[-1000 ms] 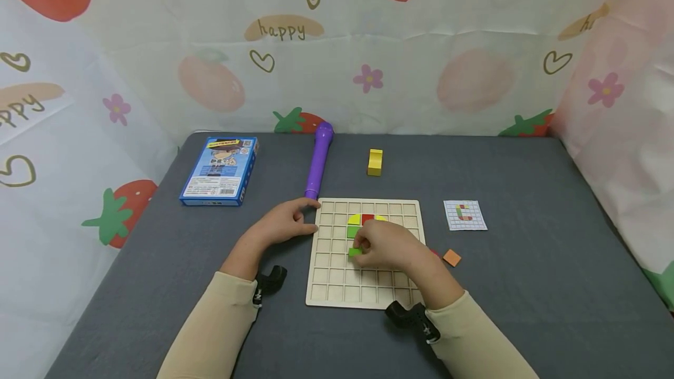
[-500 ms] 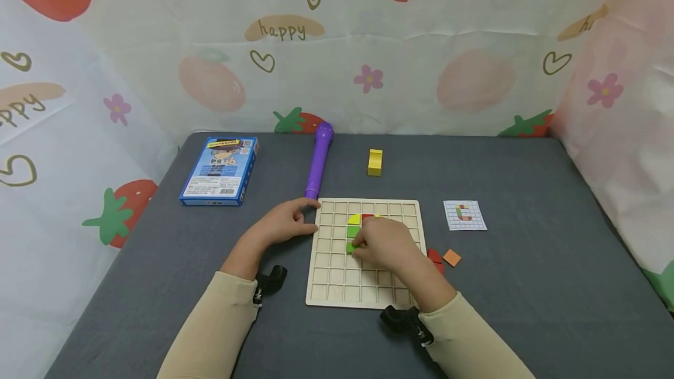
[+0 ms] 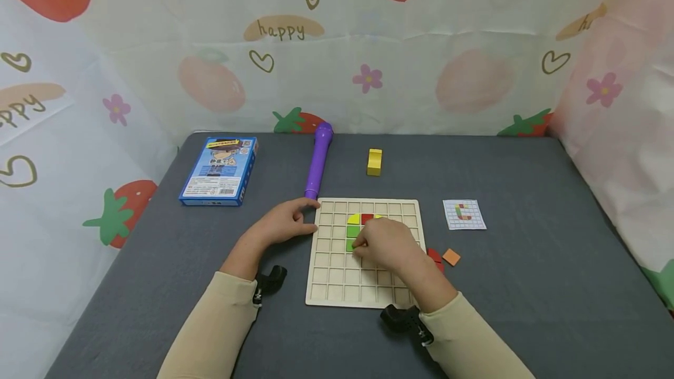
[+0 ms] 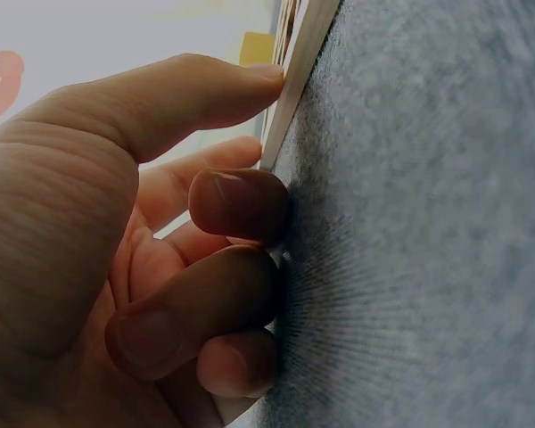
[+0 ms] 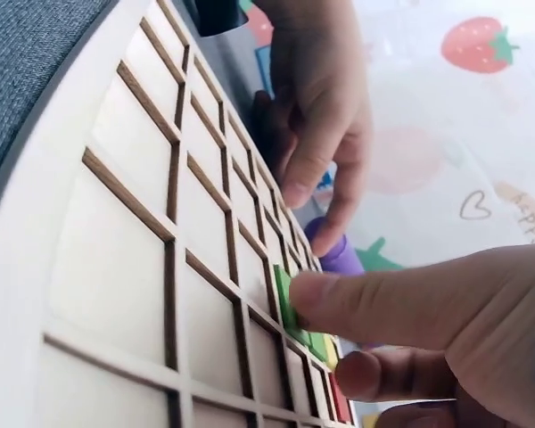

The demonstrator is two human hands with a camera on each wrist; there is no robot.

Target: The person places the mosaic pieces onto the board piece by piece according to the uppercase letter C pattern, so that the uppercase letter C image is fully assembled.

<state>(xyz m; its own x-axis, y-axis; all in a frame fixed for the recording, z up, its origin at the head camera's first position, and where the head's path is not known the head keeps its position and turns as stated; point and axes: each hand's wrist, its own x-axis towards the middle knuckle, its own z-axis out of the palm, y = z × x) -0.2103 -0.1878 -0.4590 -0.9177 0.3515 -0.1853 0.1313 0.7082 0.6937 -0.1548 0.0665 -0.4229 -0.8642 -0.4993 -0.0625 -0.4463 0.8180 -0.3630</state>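
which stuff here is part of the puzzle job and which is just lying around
In use:
board, left hand steadying its edge
green tile under the right hand
green, yellow and red tiles already set in the board
pattern card
spare red and orange tiles

Lying about:
blue box
purple tube
yellow block

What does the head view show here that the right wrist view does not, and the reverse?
Only the head view shows the blue card box, the yellow wooden block, the small pattern card and the orange square tile on the grey cloth.
Only the right wrist view shows a right fingertip pressing on the green square tile.
Both show the wooden grid board, the left hand at its edge, and the purple cylindrical toy.
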